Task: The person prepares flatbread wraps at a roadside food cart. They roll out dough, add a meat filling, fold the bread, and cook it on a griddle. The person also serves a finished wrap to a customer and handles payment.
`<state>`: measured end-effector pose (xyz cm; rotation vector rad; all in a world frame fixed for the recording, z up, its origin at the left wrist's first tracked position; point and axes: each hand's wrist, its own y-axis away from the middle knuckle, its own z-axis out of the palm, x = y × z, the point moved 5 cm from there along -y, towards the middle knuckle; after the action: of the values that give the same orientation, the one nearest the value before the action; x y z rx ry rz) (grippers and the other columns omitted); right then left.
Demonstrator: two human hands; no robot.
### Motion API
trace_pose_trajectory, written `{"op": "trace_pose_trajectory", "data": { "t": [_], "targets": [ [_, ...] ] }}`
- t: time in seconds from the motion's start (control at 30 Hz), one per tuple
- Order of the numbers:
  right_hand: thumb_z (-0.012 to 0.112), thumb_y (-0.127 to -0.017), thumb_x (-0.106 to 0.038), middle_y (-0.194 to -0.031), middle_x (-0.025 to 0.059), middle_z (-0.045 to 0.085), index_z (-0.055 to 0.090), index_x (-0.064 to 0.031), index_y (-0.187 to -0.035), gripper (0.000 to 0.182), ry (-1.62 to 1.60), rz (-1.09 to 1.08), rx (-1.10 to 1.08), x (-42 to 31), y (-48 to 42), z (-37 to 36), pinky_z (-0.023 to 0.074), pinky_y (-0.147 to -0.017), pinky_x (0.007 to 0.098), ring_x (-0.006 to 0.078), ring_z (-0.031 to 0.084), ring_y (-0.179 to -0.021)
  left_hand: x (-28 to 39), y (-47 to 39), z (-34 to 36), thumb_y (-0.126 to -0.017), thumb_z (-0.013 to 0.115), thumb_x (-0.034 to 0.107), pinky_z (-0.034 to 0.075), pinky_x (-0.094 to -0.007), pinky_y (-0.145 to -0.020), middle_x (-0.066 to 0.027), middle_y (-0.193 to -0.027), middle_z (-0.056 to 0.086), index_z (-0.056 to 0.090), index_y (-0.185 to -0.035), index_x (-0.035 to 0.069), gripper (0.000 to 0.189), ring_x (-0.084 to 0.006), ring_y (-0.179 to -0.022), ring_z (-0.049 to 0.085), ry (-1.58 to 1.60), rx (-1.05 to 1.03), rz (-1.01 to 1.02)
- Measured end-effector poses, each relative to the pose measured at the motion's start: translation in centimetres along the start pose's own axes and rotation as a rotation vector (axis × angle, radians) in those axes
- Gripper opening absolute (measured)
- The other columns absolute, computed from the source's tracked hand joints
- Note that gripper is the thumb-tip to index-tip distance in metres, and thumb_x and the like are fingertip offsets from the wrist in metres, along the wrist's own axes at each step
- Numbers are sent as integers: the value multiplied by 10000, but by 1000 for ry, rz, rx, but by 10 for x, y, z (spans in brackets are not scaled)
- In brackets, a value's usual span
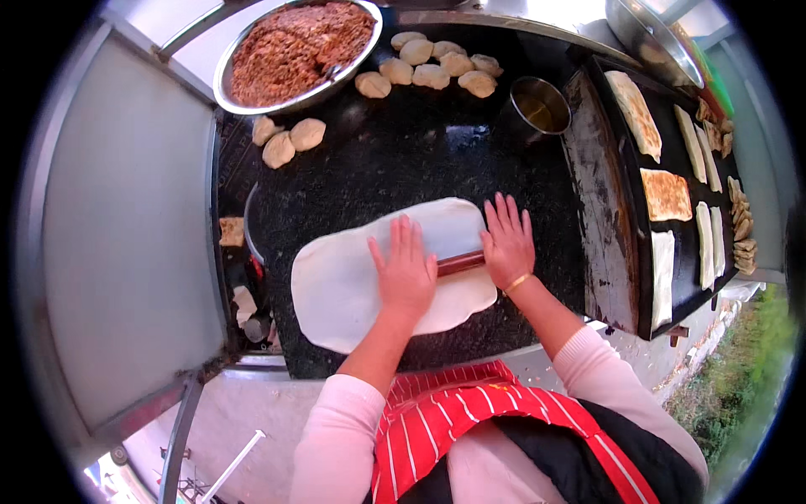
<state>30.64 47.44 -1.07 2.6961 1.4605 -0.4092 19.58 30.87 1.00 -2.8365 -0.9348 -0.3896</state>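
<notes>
A wide, thin sheet of dough [340,283] lies on the black stone worktop [403,157]. Across its right part rests a reddish-brown rolling pin [459,263]. My left hand [406,268] lies flat, palm down, over the pin's left end, fingers extended. My right hand [509,242] presses palm down over the other end, at the sheet's right edge, a gold-coloured bracelet on its wrist. Both palms hide the pin's ends. Neither hand's fingers are wrapped around it.
A metal bowl of minced filling [302,50] stands back left, near several dough balls [431,75] and a smaller group [279,150]. A metal pot of oil [539,106] stands beside the griddle [686,189], which carries flatbreads [666,195]. A metal panel [126,208] bounds the left.
</notes>
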Motion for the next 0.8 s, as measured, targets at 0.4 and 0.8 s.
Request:
{"op": "trace_pose_trajectory", "data": {
  "t": [0.4,0.8],
  "targets": [
    [793,-615,-86,-959,86,623,676,-123,-1028,431,-478,109,-27,41,142,-19,445,-885,433,333,558,-954,-16,156,-43,-1008,524,299,97,-685,-1144,-65,-1405,590,568,-1369,115,407,-225,-1364,497,338,39,180],
    [745,-835,-206,-1219,165,608,612,-45,-1224,441,-146,52,510,-13,-83,-69,426,-992,466,379,534,-1159,-118,192,-100,-995,518,174,195,-529,-1156,-111,-1416,573,589,-1339,102,359,-270,-1378,478,397,294,-308]
  ]
}}
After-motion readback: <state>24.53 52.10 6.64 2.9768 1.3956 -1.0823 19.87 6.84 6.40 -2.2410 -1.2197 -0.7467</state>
